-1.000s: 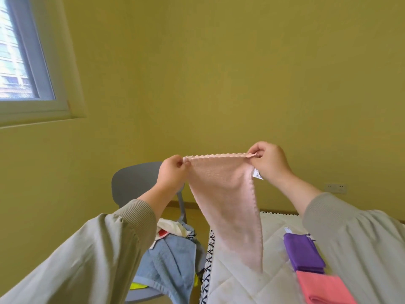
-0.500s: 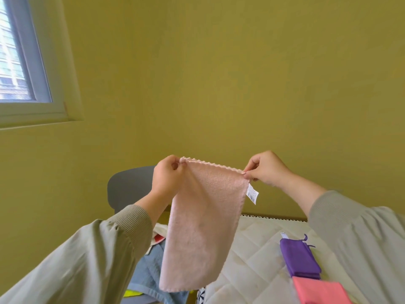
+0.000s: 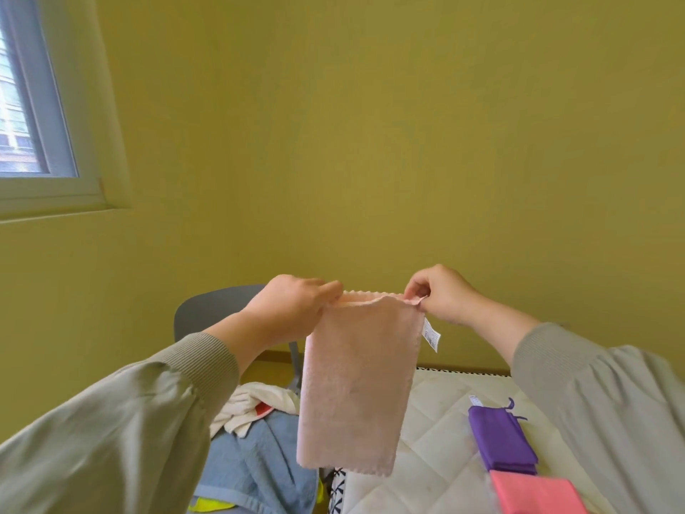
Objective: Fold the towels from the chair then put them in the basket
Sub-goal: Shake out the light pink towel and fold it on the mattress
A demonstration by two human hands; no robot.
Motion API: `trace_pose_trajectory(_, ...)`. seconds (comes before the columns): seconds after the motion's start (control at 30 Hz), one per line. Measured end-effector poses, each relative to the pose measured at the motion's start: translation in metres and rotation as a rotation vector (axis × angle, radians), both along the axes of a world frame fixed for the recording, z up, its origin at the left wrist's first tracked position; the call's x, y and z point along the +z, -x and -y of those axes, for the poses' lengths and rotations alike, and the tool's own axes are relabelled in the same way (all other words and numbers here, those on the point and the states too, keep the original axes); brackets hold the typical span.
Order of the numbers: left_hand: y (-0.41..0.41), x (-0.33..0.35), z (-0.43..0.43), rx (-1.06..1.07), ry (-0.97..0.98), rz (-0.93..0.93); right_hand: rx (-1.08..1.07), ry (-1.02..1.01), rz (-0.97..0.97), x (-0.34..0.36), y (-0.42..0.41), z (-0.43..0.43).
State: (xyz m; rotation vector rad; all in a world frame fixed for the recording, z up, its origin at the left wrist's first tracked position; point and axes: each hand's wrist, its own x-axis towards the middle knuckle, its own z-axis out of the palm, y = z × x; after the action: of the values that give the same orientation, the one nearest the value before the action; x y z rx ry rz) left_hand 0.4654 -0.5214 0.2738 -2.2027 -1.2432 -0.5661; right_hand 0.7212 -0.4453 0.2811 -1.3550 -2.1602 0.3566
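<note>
A pale pink towel (image 3: 356, 387) hangs in the air in front of me, doubled over lengthwise, with a white label at its right edge. My left hand (image 3: 296, 309) pinches its top left corner and my right hand (image 3: 441, 294) pinches its top right corner. Behind it stands the grey chair (image 3: 211, 309), whose seat holds a heap of towels: a blue towel (image 3: 255, 465), a white cloth (image 3: 255, 402) and a yellow-green piece (image 3: 207, 506). The basket is out of view.
A white quilted surface (image 3: 437, 439) lies at the lower right. On it rest a folded purple towel (image 3: 500, 439) and a folded coral-pink towel (image 3: 537, 493). A yellow wall is ahead and a window (image 3: 33, 116) is at the upper left.
The towel hung from one edge as a slanting triangle; now both hands have brought its top corners level and closer together, and it hangs as a narrow doubled rectangle.
</note>
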Motion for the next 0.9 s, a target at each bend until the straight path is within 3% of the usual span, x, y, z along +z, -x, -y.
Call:
trace_pose_trajectory(0.17, -0.001, 0.0, -0.007, 0.119, 0.139, 0.025, -0.022, -0.001, 0.007, 0.005, -0.006, -0.003)
trace_pose_trajectory(0.4, -0.008, 0.003, -0.016, 0.194, 0.271, 0.474, -0.1, 0.004, 0.041, 0.002, -0.009, -0.003)
trace_pose_trajectory(0.6, -0.012, 0.011, -0.015, 0.198, 0.269, 0.664, -0.149, 0.017, 0.001, 0.0, -0.006, -0.001)
trace_pose_trajectory(0.9, -0.008, 0.017, -0.013, 0.181, 0.229, 0.707, -0.147, 0.014, 0.042, 0.003, -0.001, 0.001)
